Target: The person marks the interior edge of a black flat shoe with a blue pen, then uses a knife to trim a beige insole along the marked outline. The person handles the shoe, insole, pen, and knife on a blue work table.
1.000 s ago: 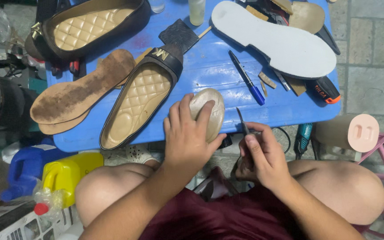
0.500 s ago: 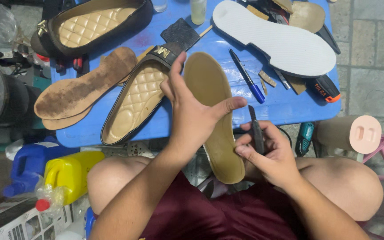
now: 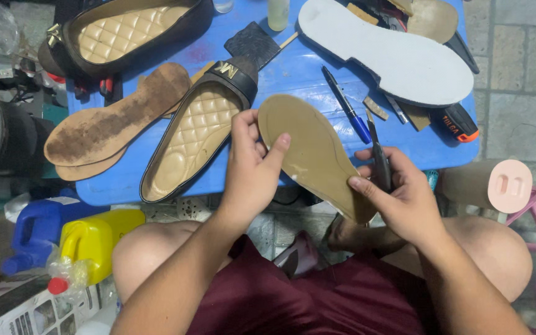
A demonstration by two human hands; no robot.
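Tilting flatter than half a second ago, the tan insole (image 3: 314,152) is hovering over the blue bench (image 3: 293,68) edge, left hand (image 3: 252,170) gripping its toe, right hand (image 3: 401,192) pinching its heel while clenching a knife (image 3: 379,158) that could slip and nick fingers.

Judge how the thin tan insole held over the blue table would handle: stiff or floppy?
The thin tan insole probably flexes a little yet keeps its shape: it spans flat between the left hand and right hand without drooping. Likely light, since fingertips alone support it.
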